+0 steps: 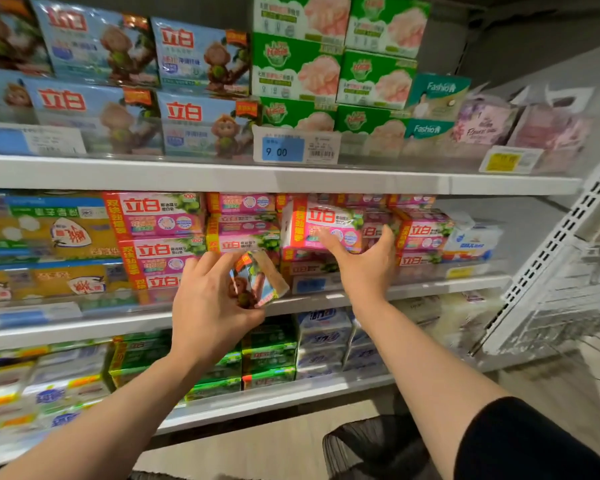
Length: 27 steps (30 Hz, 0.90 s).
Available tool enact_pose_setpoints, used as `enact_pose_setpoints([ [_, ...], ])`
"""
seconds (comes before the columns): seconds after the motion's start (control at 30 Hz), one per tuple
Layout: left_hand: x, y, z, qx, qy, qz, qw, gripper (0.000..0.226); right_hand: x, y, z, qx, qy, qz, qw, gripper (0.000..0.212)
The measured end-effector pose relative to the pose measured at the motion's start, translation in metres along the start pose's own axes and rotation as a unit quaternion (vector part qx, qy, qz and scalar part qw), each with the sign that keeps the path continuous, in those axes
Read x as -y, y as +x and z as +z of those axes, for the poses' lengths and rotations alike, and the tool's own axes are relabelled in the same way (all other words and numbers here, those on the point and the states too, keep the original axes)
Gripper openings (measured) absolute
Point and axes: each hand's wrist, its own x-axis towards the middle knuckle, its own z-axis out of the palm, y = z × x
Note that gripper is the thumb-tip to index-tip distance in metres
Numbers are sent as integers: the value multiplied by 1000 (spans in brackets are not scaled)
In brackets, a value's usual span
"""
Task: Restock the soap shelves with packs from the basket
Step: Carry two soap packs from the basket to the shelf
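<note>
While held: two hands (208,303) (364,261), two packs (257,282) (323,225).

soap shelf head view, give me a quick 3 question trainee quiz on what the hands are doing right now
1. True or false: the left hand grips a small pack with a monkey picture.
2. Multiple choice: the right hand touches which item? A) the pink pack on the middle shelf B) a green box on the top shelf C) the price tag reading 9.00
3. Fill in: the dark mesh basket is on the floor, below the ____ arm.

Key:
1. True.
2. A; its fingers are spread against the tilted pink pack.
3. Right.
</note>
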Motion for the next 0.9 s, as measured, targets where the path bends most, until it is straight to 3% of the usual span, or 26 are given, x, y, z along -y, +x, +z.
enact_pose_setpoints([
  [0.1, -8, -2, 7, 2, -13, 5, 1000, 80, -7, 9, -4, 128, 101, 137, 977, 122],
  [0.23, -17, -1, 17, -5, -17, -2, 1000, 79, -17, 15, -8, 204, 200, 182, 941, 66],
  [0.47, -22, 6, 40, -9, -28, -92, 995, 79, -19, 20, -15, 236, 224, 158, 932, 63],
  [0.7, -29, 4, 49, -19, -33, -96, 995, 77, -32, 25, -35, 313, 224, 194, 902, 50],
  [0.9, -35, 8, 52, -14, -41, -59, 997, 77, -31, 44, -62, 248, 251, 83, 932, 70],
])
